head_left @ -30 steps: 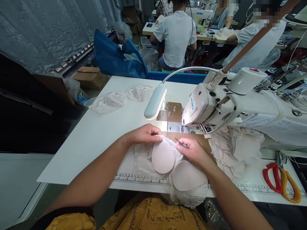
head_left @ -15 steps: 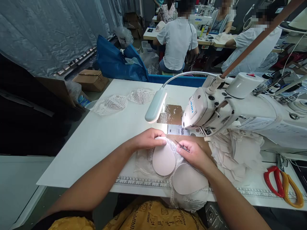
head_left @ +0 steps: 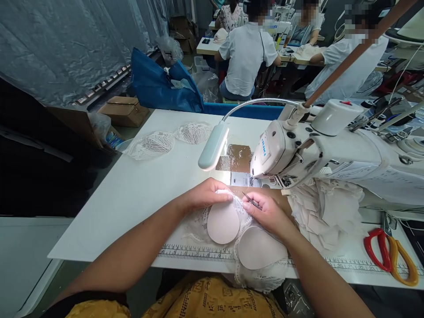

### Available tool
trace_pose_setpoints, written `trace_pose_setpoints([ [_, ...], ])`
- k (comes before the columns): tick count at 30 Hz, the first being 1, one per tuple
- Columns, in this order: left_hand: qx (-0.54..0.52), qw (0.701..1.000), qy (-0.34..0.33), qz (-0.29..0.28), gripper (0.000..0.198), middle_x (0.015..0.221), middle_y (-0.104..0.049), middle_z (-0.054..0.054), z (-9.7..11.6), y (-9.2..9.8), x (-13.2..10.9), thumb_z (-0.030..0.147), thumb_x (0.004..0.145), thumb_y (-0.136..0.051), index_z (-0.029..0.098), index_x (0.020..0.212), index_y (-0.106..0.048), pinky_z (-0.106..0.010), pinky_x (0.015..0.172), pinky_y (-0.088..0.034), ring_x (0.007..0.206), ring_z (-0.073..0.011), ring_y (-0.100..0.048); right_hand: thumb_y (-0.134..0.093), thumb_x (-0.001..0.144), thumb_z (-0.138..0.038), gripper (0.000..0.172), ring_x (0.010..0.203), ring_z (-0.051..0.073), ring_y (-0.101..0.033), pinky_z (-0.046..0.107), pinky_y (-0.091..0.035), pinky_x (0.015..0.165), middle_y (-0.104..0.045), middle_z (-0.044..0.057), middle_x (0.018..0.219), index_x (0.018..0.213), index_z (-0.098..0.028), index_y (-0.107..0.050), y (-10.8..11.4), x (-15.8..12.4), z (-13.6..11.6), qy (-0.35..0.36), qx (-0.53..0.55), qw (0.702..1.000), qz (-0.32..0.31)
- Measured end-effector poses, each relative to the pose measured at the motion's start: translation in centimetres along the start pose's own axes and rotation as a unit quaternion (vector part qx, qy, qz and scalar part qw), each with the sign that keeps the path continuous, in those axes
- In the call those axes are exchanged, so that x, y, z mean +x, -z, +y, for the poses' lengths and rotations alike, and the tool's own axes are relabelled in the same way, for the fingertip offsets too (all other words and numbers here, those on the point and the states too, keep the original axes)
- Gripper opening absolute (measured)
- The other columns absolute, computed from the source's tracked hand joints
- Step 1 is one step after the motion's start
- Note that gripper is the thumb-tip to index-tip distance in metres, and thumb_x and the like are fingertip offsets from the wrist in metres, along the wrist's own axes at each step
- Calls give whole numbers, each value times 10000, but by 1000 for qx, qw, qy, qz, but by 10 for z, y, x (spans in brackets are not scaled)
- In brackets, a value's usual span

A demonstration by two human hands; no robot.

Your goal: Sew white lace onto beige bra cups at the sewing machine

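Observation:
A white lace bra (head_left: 243, 218) with two pale pink cups lies across the front of the table, its lower lace hanging over the edge. My left hand (head_left: 212, 194) pinches the upper edge of the left cup (head_left: 223, 223), thumb on top. Close by on the right, my right hand (head_left: 263, 210) is closed around slim pointed metal tweezers (head_left: 251, 199), tips toward the upper left. Its fingertips also touch the lace beside the cup. The right cup (head_left: 261, 248) rests below my right wrist. Just beyond both hands is the needle area of a white sewing machine (head_left: 274, 145).
A lamp (head_left: 214, 145) hangs over the table. Lace pieces (head_left: 149, 145) lie at the back left, and a pile of pale fabric pieces (head_left: 326, 212) at the right. Scissors (head_left: 386, 251) with red and yellow handles lie far right. A printed ruler (head_left: 195, 252) runs along the front edge.
My left hand has shifted slightly right along the cup's top edge, and the left cup has tilted a little leftward. My right hand stays nearly in place with the tweezers.

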State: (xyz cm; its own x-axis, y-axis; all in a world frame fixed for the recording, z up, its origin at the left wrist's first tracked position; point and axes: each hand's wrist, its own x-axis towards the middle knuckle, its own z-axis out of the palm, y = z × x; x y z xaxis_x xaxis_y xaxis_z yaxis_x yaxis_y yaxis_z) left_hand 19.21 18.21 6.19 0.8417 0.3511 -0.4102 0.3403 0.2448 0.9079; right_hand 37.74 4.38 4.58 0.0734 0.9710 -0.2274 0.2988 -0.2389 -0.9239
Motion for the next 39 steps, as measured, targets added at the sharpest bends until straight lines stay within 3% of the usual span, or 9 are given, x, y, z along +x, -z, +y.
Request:
trace_pose_setpoints([
  [3,-7,1000,1,-3,279,806,-696,-57,0,-2,0,392,804,-696,130,895,-729,-259,660,-492,736,-171,-623,-468,929,-474,320,709,158,-539,277,-422,648,-591,-3,776,1079,-226,-602,1,-1,1,37,-9,999,29],
  [8,20,999,-24,-16,281,836,-696,-58,-1,-5,2,380,805,-690,129,920,-741,-252,686,-468,777,-174,-608,-552,894,-422,305,919,203,-613,327,-477,810,-669,49,1030,1113,-223,-630,1,0,-2,44,-14,999,15],
  [13,26,998,-36,-42,260,660,-572,0,-1,-8,4,366,809,-676,112,762,-705,-208,567,-364,628,-109,-482,-566,888,-387,235,883,197,-631,314,-487,760,-693,36,989,1042,-227,-643,-4,1,-9,51,-33,998,9],
  [19,53,996,-39,-53,290,630,-487,13,-1,-11,4,393,803,-668,108,746,-678,-213,539,-305,609,-102,-408,-560,892,-346,179,806,172,-627,280,-478,697,-701,20,879,927,-212,-673,-7,1,-9,77,-49,994,56],
  [26,110,991,-63,-39,380,564,-292,54,2,-16,3,385,777,-681,133,562,-495,-229,483,-156,538,-70,-247,-585,872,-336,151,759,165,-619,283,-470,673,-684,12,835,908,-207,-655,-6,2,-7,65,-29,997,25],
  [29,144,986,-85,-19,349,560,-330,53,1,-20,3,360,776,-678,133,562,-520,-220,481,-187,532,-70,-285,-570,886,-350,169,735,158,-612,279,-464,654,-673,13,812,863,-200,-644,-9,4,-4,65,-7,997,42],
  [33,177,978,-106,15,228,654,-528,21,0,-21,5,355,769,-686,134,717,-665,-203,544,-323,621,-101,-459,-676,809,-369,300,757,171,-637,280,-494,658,-670,15,837,1043,-197,-602,-11,6,0,19,111,994,6],
  [35,187,977,-102,-4,231,770,-620,-8,1,-17,5,355,757,-701,141,843,-703,-211,607,-389,715,-134,-542,-698,791,-365,348,766,180,-643,285,-498,659,-679,21,845,1082,-196,-609,-10,5,-1,-12,113,993,-17],
  [39,177,979,-85,-62,309,921,-665,-29,3,-3,0,311,726,-728,160,992,-684,-222,672,-445,822,-166,-602,-623,849,-376,215,783,181,-635,293,-490,690,-690,41,861,926,-182,-675,-6,1,-6,-35,70,997,1],
])
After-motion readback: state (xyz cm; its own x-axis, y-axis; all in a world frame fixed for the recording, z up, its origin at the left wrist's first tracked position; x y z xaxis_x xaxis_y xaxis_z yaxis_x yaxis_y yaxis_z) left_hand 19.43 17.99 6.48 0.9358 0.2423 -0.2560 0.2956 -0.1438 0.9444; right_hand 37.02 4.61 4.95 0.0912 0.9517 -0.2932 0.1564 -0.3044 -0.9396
